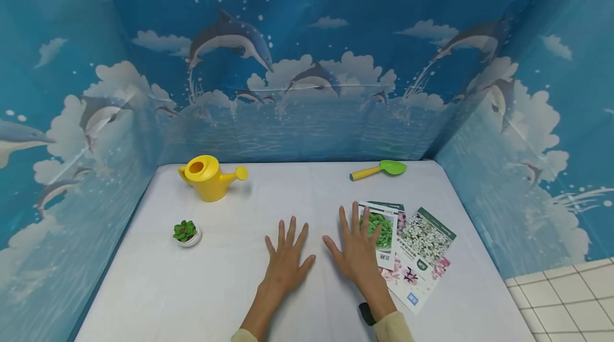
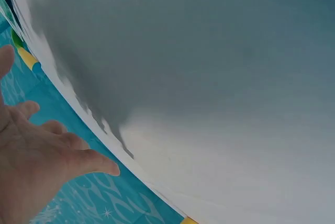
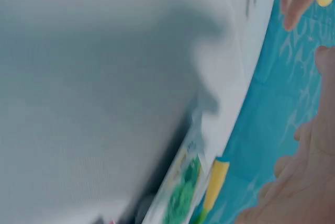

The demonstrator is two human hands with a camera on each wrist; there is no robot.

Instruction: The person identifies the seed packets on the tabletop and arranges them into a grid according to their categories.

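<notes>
My left hand (image 1: 286,265) is held over the middle of the white table, palm down with its fingers spread and nothing in its grasp. To its right, my right hand (image 1: 357,254) is spread the same way, its outer fingers overlapping a seed packet with green leaves (image 1: 385,258) in the head view. Beneath that packet lie others, one with white flowers (image 1: 427,238) and one with pink flowers (image 1: 408,284). In the left wrist view the left hand (image 2: 42,156) has straight fingers above the cloth. The right wrist view shows the right hand (image 3: 298,171) raised over its shadow.
A yellow watering can (image 1: 209,183) stands at the back left, with a small potted succulent (image 1: 185,231) in front of it. A toy trowel (image 1: 379,170) with a green blade and yellow handle lies at the back right. Dolphin-print curtains (image 1: 307,123) enclose the table's back and sides.
</notes>
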